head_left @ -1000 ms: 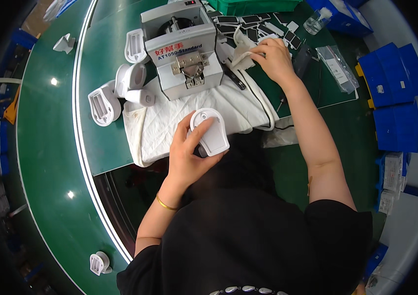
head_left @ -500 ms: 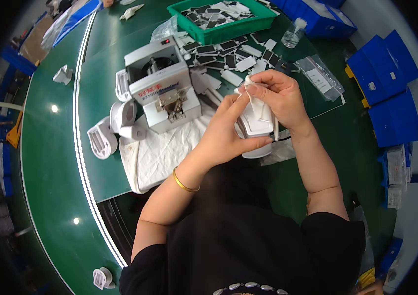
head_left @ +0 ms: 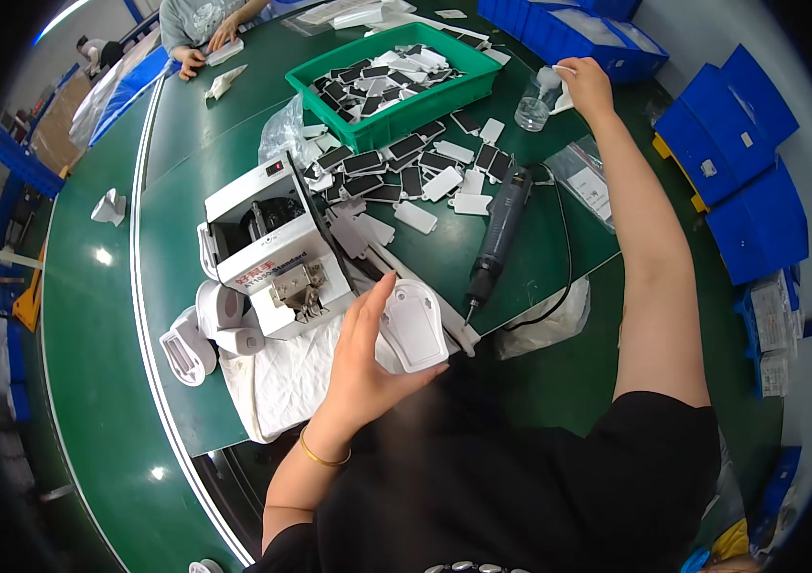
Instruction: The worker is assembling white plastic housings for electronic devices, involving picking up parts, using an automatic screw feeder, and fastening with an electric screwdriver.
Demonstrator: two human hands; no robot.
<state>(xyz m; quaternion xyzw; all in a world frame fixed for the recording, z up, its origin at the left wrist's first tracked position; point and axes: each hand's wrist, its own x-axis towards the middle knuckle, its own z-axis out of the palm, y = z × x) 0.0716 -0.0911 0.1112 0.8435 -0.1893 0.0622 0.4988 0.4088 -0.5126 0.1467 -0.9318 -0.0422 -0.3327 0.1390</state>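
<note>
- Through the head view, my only feed, I took the grey machine (head_left: 291, 253) as my landmark.
- The white housing (head_left: 416, 329), open-backed and tilted, was held up to the right of the machine's near end, above the bench edge.
- My left hand (head_left: 358, 368) had it alone: thumb at the near end, fingers along the far left edge, spread only as wide as the part between them.
- The right hand (head_left: 589, 88) had changed most. Half a second earlier it was pressing a small white cloth (head_left: 565, 98) on the housing; now it was well beyond the machine, far to the right, at the clear bottle (head_left: 532, 113).
- Its fingers were bent nearly closed and seemed to pinch that cloth at the bottle's white top; I couldn't tell whether they pressed down.
- To me, that meant the wiping had paused, with the housing's hollow side uncovered.
- With the arm away, the electric screwdriver (head_left: 502, 239) showed fully, lying right of the machine and untouched.
- More white housings (head_left: 220, 306) sat just left of the machine; the green tray (head_left: 425, 115) stood beyond it.
</note>
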